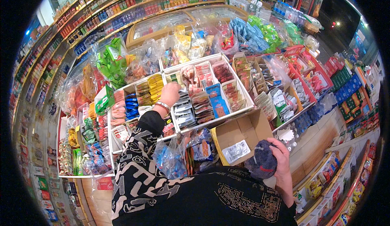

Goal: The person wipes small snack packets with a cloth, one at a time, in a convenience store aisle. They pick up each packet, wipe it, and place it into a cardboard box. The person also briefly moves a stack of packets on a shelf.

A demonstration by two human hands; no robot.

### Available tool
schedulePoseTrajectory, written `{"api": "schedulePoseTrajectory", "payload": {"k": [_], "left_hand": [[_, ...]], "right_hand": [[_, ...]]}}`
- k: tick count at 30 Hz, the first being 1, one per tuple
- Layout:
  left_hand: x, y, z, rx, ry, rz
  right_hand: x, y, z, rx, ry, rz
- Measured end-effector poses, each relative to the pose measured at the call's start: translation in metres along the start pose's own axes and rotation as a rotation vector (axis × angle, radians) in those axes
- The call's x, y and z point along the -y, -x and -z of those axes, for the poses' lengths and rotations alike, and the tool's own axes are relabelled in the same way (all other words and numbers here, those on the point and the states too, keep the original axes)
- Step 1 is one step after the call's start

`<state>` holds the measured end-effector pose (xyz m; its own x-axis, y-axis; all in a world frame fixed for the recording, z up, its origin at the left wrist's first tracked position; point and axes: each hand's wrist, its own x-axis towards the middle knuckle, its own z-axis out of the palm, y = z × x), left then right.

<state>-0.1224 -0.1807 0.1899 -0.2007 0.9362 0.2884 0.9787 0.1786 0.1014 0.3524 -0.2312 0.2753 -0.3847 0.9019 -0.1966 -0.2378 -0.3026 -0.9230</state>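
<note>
My left hand, with a bracelet at its wrist, reaches into the white divided trays. Its fingers are at the far end of a row of silver-white packets, beside the yellow packets. Something whitish shows at the fingertips, but whether they grip it is unclear. In my right hand is a bunched dark grey cloth with a red mark. That cloth is at the near right corner of an open cardboard box. One silver packet lies inside the box.
Blue packets fill a neighbouring compartment. Bagged snacks crowd the trays' far side, before a glass-topped chest freezer. A plastic bag of blue packets sits close to my body. Low snack racks stand at right.
</note>
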Motion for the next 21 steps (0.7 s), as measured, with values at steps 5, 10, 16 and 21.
{"api": "schedulePoseTrajectory", "payload": {"k": [5,10,16,21], "left_hand": [[0.006,-0.001,-0.006,0.058,-0.022,-0.103],[0.002,0.004,-0.011,-0.033,0.011,-0.069],[-0.004,0.0,-0.011,0.065,-0.047,-0.059],[-0.004,-0.008,-0.008,-0.132,-0.123,-0.205]], "right_hand": [[0.001,0.003,0.002,-0.007,0.034,0.024],[0.001,0.004,0.0,-0.018,0.046,0.041],[0.0,0.006,-0.002,0.019,0.07,0.014],[0.0,0.003,-0.002,-0.026,0.046,-0.034]]}}
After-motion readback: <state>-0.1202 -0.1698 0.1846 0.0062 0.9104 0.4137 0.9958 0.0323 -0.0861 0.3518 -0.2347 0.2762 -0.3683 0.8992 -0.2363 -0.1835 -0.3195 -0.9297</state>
